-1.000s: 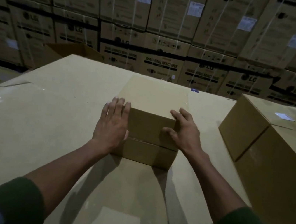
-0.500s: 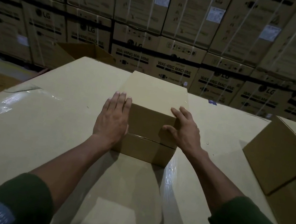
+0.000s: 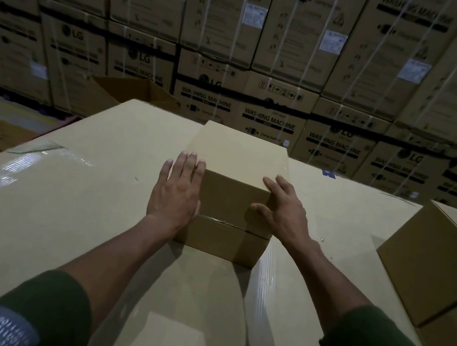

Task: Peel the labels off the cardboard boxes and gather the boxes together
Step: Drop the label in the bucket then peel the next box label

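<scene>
On top of a wide cardboard surface [image 3: 72, 208], centre of view, sit two small plain boxes stacked: upper box [image 3: 236, 171] squarely on lower box [image 3: 222, 240], a thin dark seam between them. Left hand [image 3: 176, 191] lies flat against the stack's left side, fingers straight and together, tips reaching the upper box's top edge, palm heel down at the seam. Right hand [image 3: 284, 208] at the near right corner: fingers spread and lightly bent along the upper box's right edge, thumb pressed on its front face. Neither hand curls fully round anything; the stack sits between the two palms.

Boxes matte brown, sharp-edged, tops paler than the shadowed front faces. Work surface smooth tan board with glossy clear film or tape catching light at left and in a strip below the stack. Larger brown box [image 3: 434, 262] at right, well apart. Behind, a wall of strapped washing machine cartons [image 3: 268, 119] with white labels. Dark green sleeves on both forearms.
</scene>
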